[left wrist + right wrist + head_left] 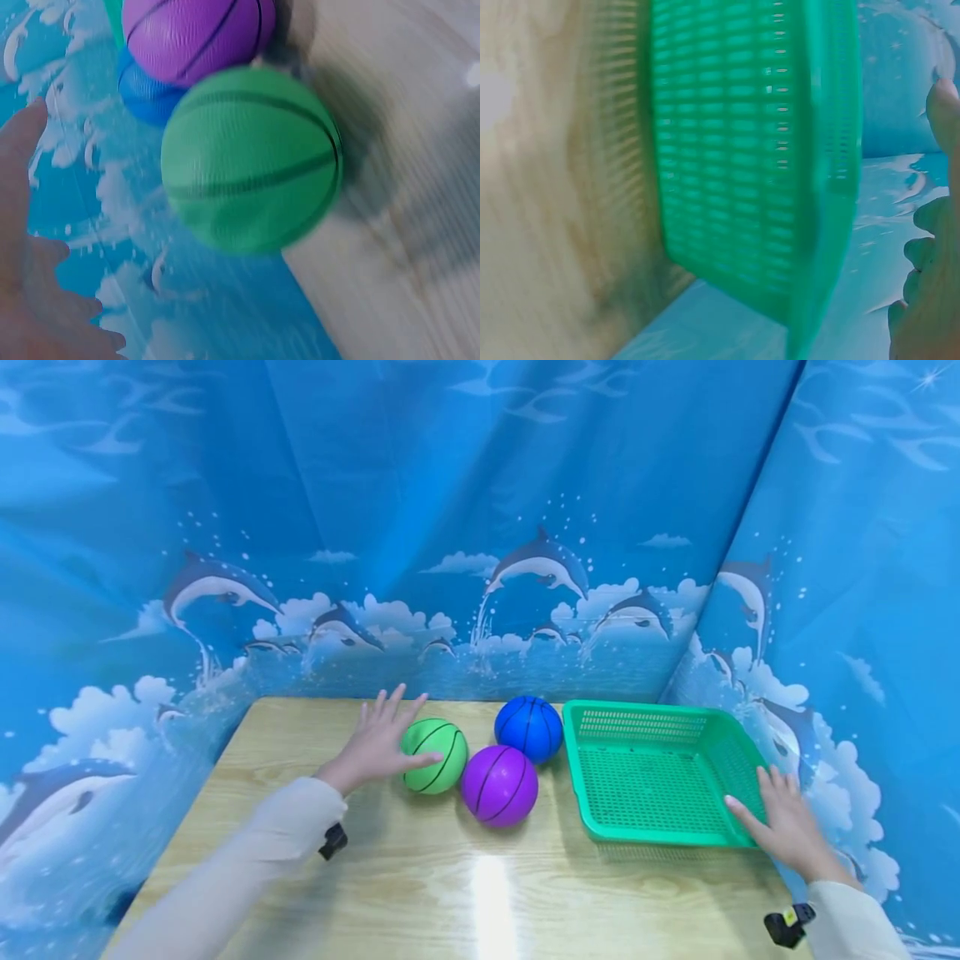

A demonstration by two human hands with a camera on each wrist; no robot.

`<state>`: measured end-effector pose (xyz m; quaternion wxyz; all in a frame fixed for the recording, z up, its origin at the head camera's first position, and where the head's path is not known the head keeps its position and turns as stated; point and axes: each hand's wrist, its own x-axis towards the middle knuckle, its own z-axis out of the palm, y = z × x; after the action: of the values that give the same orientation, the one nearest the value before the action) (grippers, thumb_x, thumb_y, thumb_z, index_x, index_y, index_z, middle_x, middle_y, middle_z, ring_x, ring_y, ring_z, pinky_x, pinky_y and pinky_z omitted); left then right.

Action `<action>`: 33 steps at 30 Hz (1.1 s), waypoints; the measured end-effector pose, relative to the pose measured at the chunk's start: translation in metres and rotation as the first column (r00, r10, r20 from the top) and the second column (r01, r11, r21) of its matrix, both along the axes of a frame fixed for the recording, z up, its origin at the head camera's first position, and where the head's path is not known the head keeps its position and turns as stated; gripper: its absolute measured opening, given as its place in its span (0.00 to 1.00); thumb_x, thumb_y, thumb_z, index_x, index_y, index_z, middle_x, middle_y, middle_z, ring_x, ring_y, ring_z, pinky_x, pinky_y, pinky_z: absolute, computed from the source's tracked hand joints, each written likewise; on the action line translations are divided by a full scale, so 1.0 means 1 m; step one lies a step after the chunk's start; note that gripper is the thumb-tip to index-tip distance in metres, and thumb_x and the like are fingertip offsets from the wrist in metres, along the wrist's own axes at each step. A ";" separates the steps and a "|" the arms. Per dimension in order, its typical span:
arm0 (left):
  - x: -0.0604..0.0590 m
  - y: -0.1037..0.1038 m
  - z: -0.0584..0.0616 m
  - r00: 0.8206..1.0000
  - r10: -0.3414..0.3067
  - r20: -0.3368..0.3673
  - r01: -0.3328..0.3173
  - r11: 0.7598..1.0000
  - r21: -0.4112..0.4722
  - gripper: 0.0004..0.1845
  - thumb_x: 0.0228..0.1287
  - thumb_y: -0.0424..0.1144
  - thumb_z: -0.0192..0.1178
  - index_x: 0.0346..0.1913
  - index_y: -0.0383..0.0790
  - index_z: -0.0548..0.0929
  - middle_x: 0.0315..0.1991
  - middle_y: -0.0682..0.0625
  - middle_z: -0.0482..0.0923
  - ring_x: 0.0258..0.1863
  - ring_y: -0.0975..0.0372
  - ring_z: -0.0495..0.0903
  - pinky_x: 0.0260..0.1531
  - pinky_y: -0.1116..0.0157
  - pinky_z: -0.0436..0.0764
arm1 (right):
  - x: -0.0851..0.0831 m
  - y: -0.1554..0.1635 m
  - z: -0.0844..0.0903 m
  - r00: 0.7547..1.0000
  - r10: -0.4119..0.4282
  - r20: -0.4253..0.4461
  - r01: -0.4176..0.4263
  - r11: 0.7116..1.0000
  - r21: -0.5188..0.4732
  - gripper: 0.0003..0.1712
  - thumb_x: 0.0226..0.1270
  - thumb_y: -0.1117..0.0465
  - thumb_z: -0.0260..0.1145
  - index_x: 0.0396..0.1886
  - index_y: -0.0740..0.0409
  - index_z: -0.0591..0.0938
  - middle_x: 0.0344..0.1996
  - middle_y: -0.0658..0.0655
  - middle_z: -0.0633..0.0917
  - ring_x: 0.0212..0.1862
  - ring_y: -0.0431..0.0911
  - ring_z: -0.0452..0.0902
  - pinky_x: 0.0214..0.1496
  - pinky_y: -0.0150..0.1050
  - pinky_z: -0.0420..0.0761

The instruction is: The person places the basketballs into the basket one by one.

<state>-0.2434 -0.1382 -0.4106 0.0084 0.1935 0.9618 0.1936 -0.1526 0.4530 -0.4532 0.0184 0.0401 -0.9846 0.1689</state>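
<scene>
Hands, two. Left hand [378,739]: fingers spread and straight, laid against the 9 o'clock side of the green ball [434,755]; whether the palm truly touches is not certain from the head view, and in the left wrist view the fingers [22,150] stand a little off the ball, nothing curled round it. Right hand [783,818]: fingers loosely extended, resting at the 4 o'clock corner of the basket [651,774], gripping nothing visible. Balls, three, basketball-patterned, on the counter [480,893]: green, one, at 9 o'clock of the group; purple ball [498,785], one, nearest the viewer, close beside or touching the green; blue ball [528,728], one, at 12 o'clock of the purple, just beside the basket's left rim. Basket, one, green plastic mesh, nothing seen in it, at 3 o'clock on the counter. Backdrop [480,527], one, blue with dolphins, on three sides. Wrist cameras, two, one at each cuff. Handling note, as a judgement: the green ball is round and smooth and would roll from a sideways touch, so the left hand does best to close thumb and fingers round opposite sides before lifting, without nudging the purple neighbour. The right hand should press the light basket's rim down so it does not slide.
</scene>
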 end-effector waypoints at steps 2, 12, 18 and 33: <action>0.000 0.012 -0.004 1.000 -0.025 0.000 0.025 1.000 0.019 0.55 0.52 0.72 0.58 0.77 0.51 0.47 0.76 0.39 0.33 0.73 0.40 0.31 0.68 0.38 0.32 | 0.001 0.001 -0.006 1.000 -0.001 0.001 0.001 1.000 0.007 0.48 0.76 0.44 0.47 0.71 0.79 0.39 0.67 0.85 0.38 0.68 0.74 0.19 0.63 0.73 0.28; 0.012 0.062 -0.027 0.990 -0.093 0.102 0.084 0.993 0.085 0.57 0.47 0.75 0.58 0.77 0.59 0.46 0.77 0.47 0.32 0.75 0.46 0.31 0.67 0.38 0.48 | 0.001 0.006 -0.021 0.994 -0.053 0.093 0.055 0.998 -0.020 0.50 0.76 0.41 0.42 0.69 0.82 0.37 0.65 0.87 0.36 0.65 0.77 0.18 0.62 0.75 0.31; 0.021 0.084 -0.043 0.982 -0.150 0.118 0.124 0.971 0.204 0.57 0.46 0.72 0.63 0.76 0.55 0.50 0.77 0.45 0.36 0.75 0.43 0.36 0.61 0.35 0.60 | 0.003 0.007 -0.029 0.992 -0.075 0.101 0.075 0.997 0.004 0.52 0.76 0.39 0.41 0.69 0.83 0.36 0.65 0.87 0.34 0.65 0.78 0.19 0.62 0.74 0.31; 0.027 0.114 -0.083 0.988 -0.098 0.116 0.057 0.947 0.317 0.63 0.44 0.67 0.69 0.77 0.46 0.46 0.77 0.43 0.42 0.74 0.43 0.47 0.59 0.41 0.68 | 0.003 0.014 -0.040 0.986 -0.119 0.115 0.119 0.993 0.010 0.53 0.75 0.38 0.39 0.68 0.82 0.33 0.64 0.85 0.29 0.65 0.77 0.18 0.63 0.72 0.27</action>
<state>-0.2163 -0.0241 -0.4937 0.0478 0.2169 0.9081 0.3550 -0.1492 0.4669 -0.4935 -0.0286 -0.0286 -0.9849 0.1682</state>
